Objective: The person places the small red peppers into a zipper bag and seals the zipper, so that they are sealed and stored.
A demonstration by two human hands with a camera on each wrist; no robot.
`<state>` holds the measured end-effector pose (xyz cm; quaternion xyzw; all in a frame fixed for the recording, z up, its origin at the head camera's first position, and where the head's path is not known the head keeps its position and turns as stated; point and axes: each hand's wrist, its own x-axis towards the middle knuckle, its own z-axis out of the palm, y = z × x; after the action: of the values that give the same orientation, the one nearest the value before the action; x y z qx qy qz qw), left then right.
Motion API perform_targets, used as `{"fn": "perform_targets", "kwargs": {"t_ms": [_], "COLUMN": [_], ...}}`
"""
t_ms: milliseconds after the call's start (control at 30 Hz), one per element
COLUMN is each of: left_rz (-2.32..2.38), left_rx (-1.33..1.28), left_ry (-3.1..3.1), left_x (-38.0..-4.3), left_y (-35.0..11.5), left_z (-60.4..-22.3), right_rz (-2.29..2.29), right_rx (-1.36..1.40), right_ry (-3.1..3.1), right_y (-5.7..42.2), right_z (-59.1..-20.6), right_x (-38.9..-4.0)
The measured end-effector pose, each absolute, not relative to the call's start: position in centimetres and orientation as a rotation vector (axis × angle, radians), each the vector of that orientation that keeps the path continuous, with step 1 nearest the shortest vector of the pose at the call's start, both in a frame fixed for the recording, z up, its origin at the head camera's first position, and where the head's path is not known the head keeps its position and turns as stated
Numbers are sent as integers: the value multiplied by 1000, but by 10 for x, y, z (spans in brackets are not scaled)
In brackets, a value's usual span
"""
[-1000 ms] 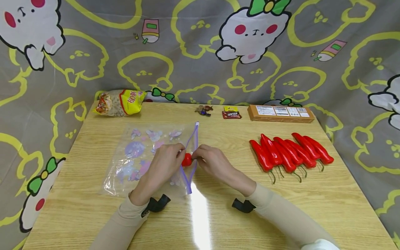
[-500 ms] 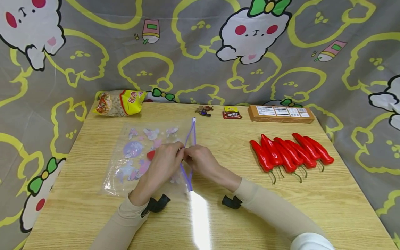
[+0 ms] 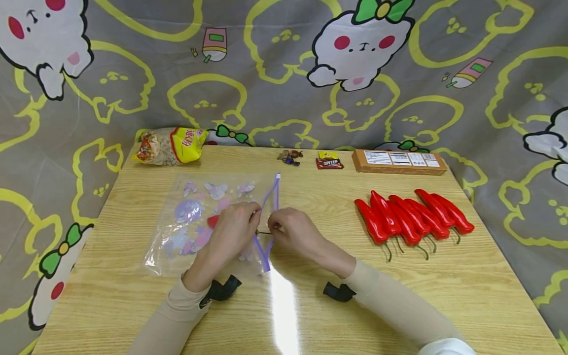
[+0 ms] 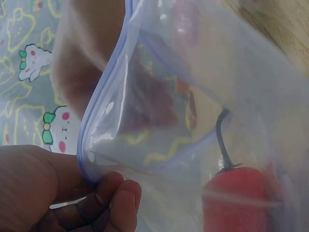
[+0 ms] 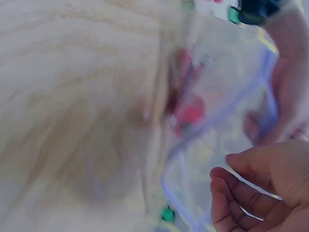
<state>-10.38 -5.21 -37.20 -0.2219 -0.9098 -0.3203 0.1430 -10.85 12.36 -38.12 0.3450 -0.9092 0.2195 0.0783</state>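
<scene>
A clear zip bag (image 3: 188,212) with purple zip edges and pastel prints lies on the table, its mouth towards the right. My left hand (image 3: 235,222) pinches one purple edge between thumb and fingers, and the mouth gapes. Inside the bag lies a red chili pepper (image 4: 236,198), its stem towards the mouth; in the head view the left hand covers most of it. My right hand (image 3: 297,229) is just at the mouth, close to the stem (image 3: 265,232). Its fingers (image 5: 219,176) are loosely bent, apart from the thumb, with nothing between them.
Several red chili peppers (image 3: 404,219) lie in a row on the right of the table. Along the back edge are a yellow food packet (image 3: 188,145), wrapped candies (image 3: 290,157), a red snack bar (image 3: 329,163) and a long brown box (image 3: 390,168). A patterned cloth (image 3: 275,103) hangs behind.
The pepper has slid leftwards into the bag. My right hand pushed in at the mouth, then drew back slightly to the right, fingers off the pepper. My left hand stays at the edge.
</scene>
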Motion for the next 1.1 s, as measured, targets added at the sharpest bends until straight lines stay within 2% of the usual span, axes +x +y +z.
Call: {"fn": "perform_targets", "kwargs": {"t_ms": [267,567,733,1100], "left_rz": [-948,-982,-990,-991], "left_rx": [-622,-596,-579,-563], "left_ry": [-2641,-2658,-2676,-2685], "left_x": [-104,-103,-103,-104], "left_y": [-52,-53,-53,-52], "left_z": [-373,-372,-371,-371], "right_rz": [492,171,34,-91], "right_rx": [684,263,232,225], "right_ry": [-2712,-2691,-2723,-2816], "right_y": [208,297,310,306], "right_z": [-362,-371,-385,-402], "right_x": [-95,-86,-82,-79]}}
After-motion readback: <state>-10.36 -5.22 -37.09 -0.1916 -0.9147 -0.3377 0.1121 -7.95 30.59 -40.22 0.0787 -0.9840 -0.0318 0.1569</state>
